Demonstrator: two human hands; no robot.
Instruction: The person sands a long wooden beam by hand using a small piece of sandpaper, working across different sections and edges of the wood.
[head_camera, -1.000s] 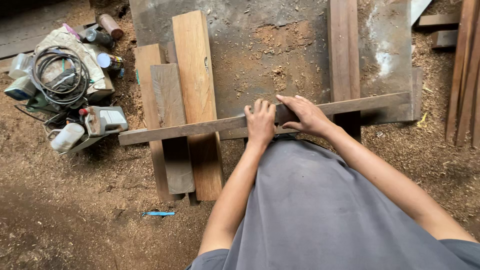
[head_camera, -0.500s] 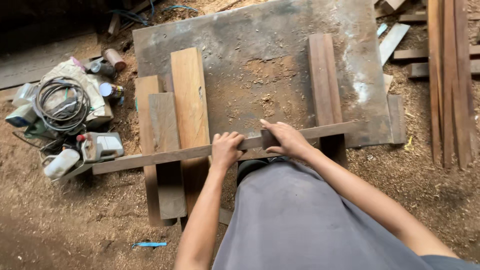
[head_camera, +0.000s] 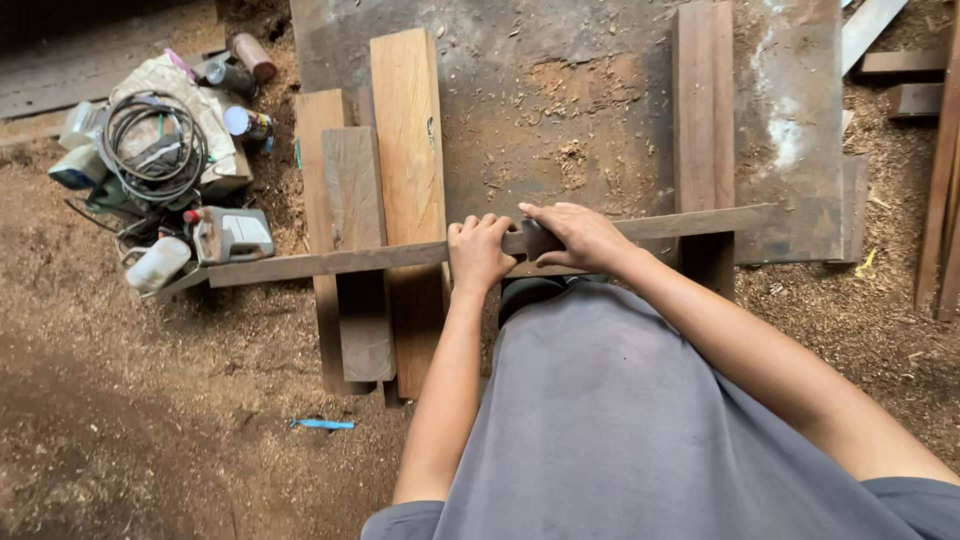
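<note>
- Far left, on the sawdust floor, a heap of gear: a coil of dark cable (head_camera: 150, 148) on a pale sack, a few spray cans (head_camera: 240, 70), and a small grey-and-red power tool (head_camera: 230, 235) just beside the left end of the strip.
- Next come the thick brown boards (head_camera: 405, 150), lying side by side with their length running away from the person. The long, thin grey wooden strip (head_camera: 330, 262) lies across them.
- Since a second ago the strip sits in the same place over the boards; what has shifted is mostly the view (the head swung, then came back), and both hands are where they were. I'd judge the work is holding steady at one spot on the strip, not moving along it.
- The left hand (head_camera: 478, 250) has its grip closed over the strip, fingers curled across the top edge.
- The right hand (head_camera: 580, 238), just beside it, is wrapped round a small dark block-like tool (head_camera: 540, 238) pressed on the strip; what tool it is I cannot tell.
- The strip's long axis runs left to right, crosswise to the boards, its right end (head_camera: 740, 215) tilted slightly away from the person and resting on a narrow dark plank (head_camera: 700, 110).
- Beneath lies a grey, stained sheet serving as the surface (head_camera: 600, 60), dusted with shavings.
- Far right, more timber lengths (head_camera: 940, 200) lie on the floor.
</note>
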